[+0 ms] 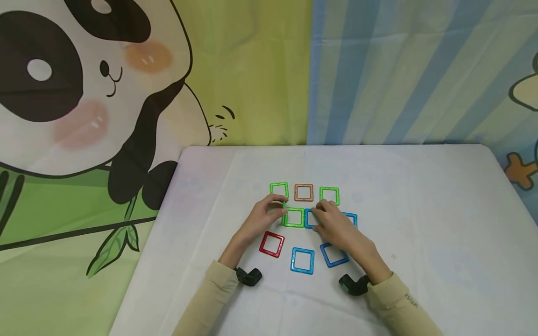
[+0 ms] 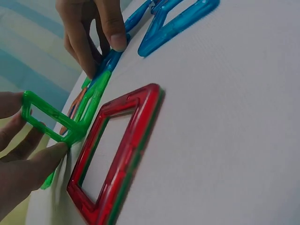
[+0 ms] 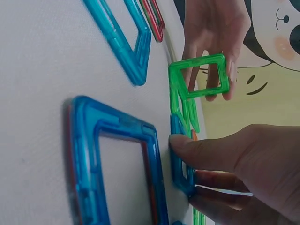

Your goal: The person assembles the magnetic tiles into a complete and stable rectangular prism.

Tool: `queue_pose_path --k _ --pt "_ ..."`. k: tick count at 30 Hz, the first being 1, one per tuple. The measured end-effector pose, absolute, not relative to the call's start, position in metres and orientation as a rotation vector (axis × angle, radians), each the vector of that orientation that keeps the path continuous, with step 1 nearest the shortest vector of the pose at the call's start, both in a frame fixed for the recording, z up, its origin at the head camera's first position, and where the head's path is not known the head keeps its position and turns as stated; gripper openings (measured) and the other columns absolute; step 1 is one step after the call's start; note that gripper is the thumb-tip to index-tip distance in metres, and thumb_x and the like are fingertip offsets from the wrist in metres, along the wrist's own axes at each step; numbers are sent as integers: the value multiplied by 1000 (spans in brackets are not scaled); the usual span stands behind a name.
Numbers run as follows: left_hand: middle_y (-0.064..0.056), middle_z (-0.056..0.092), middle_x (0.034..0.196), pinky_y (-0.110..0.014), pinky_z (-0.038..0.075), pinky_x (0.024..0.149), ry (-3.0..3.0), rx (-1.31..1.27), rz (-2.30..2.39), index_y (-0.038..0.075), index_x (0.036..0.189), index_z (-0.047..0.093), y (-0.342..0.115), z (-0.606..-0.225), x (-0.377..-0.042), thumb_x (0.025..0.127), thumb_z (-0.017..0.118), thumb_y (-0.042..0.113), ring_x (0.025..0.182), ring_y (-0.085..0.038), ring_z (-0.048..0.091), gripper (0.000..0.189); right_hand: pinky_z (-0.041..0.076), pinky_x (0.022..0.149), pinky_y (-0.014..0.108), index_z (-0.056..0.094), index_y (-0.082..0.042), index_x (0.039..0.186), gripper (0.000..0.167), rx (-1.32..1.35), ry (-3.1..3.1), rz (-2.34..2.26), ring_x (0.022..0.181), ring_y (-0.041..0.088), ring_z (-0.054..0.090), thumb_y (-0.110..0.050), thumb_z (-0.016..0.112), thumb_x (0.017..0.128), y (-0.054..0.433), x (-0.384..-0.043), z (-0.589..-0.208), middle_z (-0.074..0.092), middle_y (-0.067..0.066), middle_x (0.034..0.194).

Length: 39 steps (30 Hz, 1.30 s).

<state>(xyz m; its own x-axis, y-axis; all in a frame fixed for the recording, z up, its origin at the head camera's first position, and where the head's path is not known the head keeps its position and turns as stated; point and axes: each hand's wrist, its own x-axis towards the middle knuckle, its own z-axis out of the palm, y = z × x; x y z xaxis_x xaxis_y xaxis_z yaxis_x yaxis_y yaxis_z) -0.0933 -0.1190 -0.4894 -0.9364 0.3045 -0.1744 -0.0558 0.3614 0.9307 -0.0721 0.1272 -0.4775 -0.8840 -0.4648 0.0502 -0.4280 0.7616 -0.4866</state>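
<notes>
My left hand [image 1: 262, 218] pinches a green square magnetic tile [image 2: 49, 110] between thumb and fingers. It stands upright at the left edge of a flat green tile [image 1: 294, 226], apparently touching it. Joined to that flat tile's right side is a blue tile [image 1: 307, 219]. My right hand [image 1: 338, 228] grips the blue tile, thumb on the near edge [image 3: 176, 154] and fingers at the far side. Another blue tile [image 1: 355, 219] lies in the same row, partly hidden under the right hand.
Behind the row lie a green tile [image 1: 279, 183], an orange tile [image 1: 303, 185] and a second green tile [image 1: 329, 188]. In front are a red tile [image 1: 263, 241], a light blue tile [image 1: 292, 259] and a darker blue tile [image 1: 338, 264]. All rest on a white-covered table [image 1: 420, 233].
</notes>
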Motion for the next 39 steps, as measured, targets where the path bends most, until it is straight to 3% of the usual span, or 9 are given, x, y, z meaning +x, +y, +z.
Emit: queue_pose_path --k 18,30,39 --pt "-2 59 142 -48 45 112 2227 119 1699 18 134 61 -117 -486 -95 100 65 20 135 -25 52 35 53 100 51 67 -3 131 47 -796 2906 -862 127 37 56 -11 83 87 125 -66 -479 58 21 136" --pt "-4 58 142 -46 45 113 2160 56 1767 18 134 62 -115 -490 -91 100 66 19 135 -26 52 34 57 92 38 67 -1 127 54 -791 2799 -832 107 22 62 -20 89 81 112 -26 -470 64 11 123" --pt "-6 58 142 -47 42 115 2122 55 1796 15 134 62 -114 -490 -92 100 64 17 135 -27 52 34 58 86 37 67 0 123 67 -765 2817 -700 99 20 58 -34 95 71 104 -7 -471 63 10 113"
